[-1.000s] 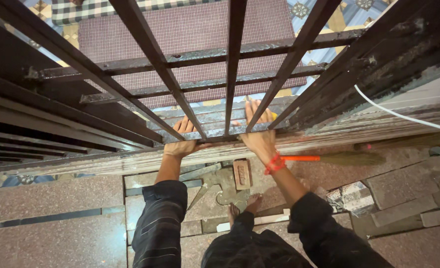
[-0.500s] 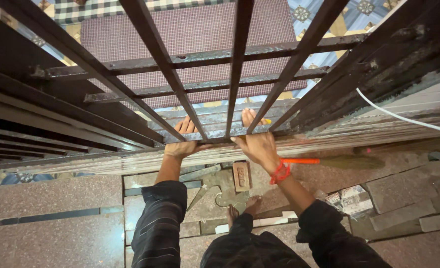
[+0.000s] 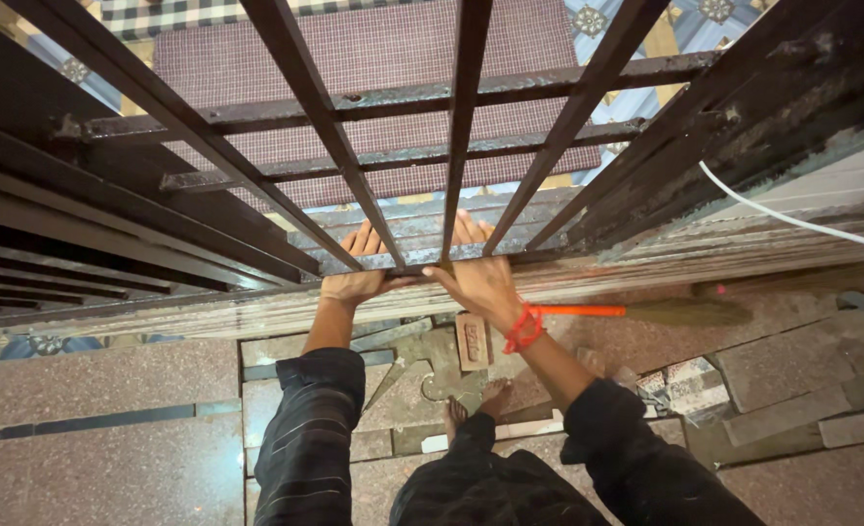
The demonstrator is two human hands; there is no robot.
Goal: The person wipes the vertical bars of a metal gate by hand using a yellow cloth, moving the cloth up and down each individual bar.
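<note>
A floor of speckled reddish stone slabs [image 3: 91, 468] spreads below, broken in places, with loose cut pieces of stone [image 3: 802, 380] piled to the right and a brick [image 3: 472, 339] lying near the person's bare foot [image 3: 493, 397]. Rising from it is a dark metal window grille [image 3: 451, 127] of upright bars crossed by flat rails, set on a worn sill [image 3: 422, 251]; beyond the bars a purple checked mat [image 3: 373, 58] and patterned blue tiles [image 3: 685, 29] show. Both arms reach up in dark striped sleeves to the foot of the grille. The left hand [image 3: 354, 278] lies flat against the sill, fingers stretched upward past the bottom rail, palm pressed on rather than gripping, which reads as bracing. The right hand [image 3: 479, 273], with a red thread band [image 3: 523, 326] at the wrist, is likewise spread open, its fingers running up behind the middle bar and its thumb pointing toward the other hand; whether anything small sits under it cannot be told. The two hands rest just beside each other, one on either side of a single upright, so the bottom rail lies right under both palms. A broom with an orange handle [image 3: 578, 311] lies along the base of the wall just past the right wrist, untouched, and a white cable [image 3: 792, 222] hangs across the frame at the right.
</note>
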